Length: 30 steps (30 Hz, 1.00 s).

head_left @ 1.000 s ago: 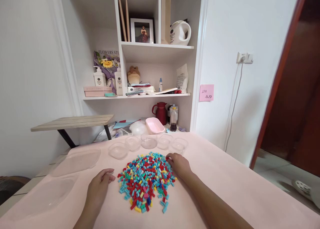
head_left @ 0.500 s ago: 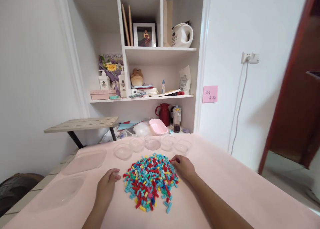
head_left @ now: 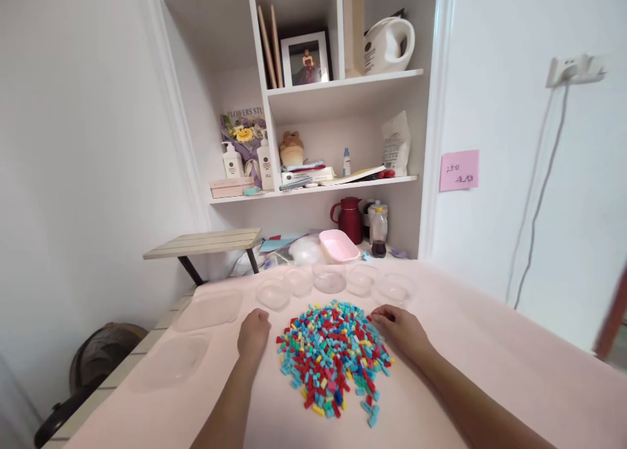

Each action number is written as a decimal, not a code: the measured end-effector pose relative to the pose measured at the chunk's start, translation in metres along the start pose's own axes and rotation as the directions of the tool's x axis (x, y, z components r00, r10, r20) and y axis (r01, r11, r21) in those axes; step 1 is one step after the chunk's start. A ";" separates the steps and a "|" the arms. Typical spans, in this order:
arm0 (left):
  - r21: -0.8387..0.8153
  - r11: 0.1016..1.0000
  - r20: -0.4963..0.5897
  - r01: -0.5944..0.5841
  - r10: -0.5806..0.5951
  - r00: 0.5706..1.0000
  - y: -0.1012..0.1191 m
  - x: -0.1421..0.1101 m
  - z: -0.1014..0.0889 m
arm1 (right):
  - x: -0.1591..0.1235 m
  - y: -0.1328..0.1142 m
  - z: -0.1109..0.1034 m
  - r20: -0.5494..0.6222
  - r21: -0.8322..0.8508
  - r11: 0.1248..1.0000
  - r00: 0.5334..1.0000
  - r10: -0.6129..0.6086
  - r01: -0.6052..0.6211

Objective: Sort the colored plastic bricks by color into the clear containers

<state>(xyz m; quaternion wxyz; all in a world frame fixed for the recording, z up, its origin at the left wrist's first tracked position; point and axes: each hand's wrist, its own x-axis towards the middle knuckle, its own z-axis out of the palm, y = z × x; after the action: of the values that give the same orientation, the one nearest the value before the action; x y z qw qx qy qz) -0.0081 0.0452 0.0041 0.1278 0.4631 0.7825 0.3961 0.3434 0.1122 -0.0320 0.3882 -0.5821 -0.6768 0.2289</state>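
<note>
Bright little plastic blocks (head_left: 333, 352) lie between the left hand (head_left: 253, 332), fingers curled up, and right hand (head_left: 404, 330), pinching a red block (head_left: 375, 314).

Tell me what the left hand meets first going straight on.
Likely the leftmost clear bowl in the row of five beyond the brick pile, judging by how the left hand points; depth is unclear.

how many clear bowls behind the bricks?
5, arced behind the brick pile, left to right: first bowl, second bowl, middle bowl, fourth bowl, last bowl. None looks hidden.
</note>
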 end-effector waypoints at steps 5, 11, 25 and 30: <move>-0.068 0.997 0.032 -0.027 0.029 0.999 0.001 0.005 0.006 | 0.002 -0.004 -0.001 -0.027 0.037 0.999 1.000 0.015 -0.014; -0.228 0.972 0.026 -0.056 0.063 0.998 -0.012 0.018 0.010 | 0.000 -0.012 -0.004 -0.069 0.024 0.999 0.996 0.051 -0.049; -0.269 0.963 0.054 -0.034 0.050 0.997 -0.012 0.018 0.009 | 0.080 -0.085 -0.044 -0.258 -0.074 0.996 0.964 -0.058 0.040; -0.294 0.955 0.045 -0.036 0.052 0.998 -0.013 0.019 0.010 | 0.082 -0.084 -0.050 -0.293 0.039 0.997 0.954 -0.057 0.071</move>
<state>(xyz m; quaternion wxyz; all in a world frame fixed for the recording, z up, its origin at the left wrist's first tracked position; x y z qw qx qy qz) -0.0210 0.0626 -0.0086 0.2064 0.4665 0.7012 0.4980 0.3307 0.1657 0.0828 0.5050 -0.5775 -0.6250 0.1444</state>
